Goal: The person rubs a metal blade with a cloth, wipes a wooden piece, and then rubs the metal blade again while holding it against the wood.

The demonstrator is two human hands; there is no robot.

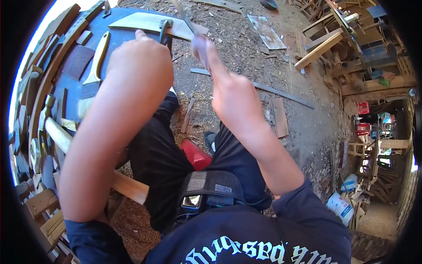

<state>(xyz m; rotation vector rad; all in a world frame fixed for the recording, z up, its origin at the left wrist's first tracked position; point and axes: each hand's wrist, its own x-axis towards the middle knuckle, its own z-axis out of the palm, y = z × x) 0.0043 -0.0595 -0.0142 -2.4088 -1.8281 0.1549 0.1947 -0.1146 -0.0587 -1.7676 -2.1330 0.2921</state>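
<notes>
A pale, curved wooden piece lies across the far end of the blue bench top. A dark metal hook-shaped clamp bears on it. My left hand is curled at the near edge of the wood, one finger showing on it and the rest hidden behind the hand. To the right, my right hand is closed around a long, thin tool that looks like a file. The tool slants up over the wood's right end, and motion blurs it and its grip.
A wide paintbrush, a brown sheet and a hammer lie left of my left arm. Wood pieces crowd the bench's left edge. Wood chips and a long grey strip cover the ground. A red object is between my legs.
</notes>
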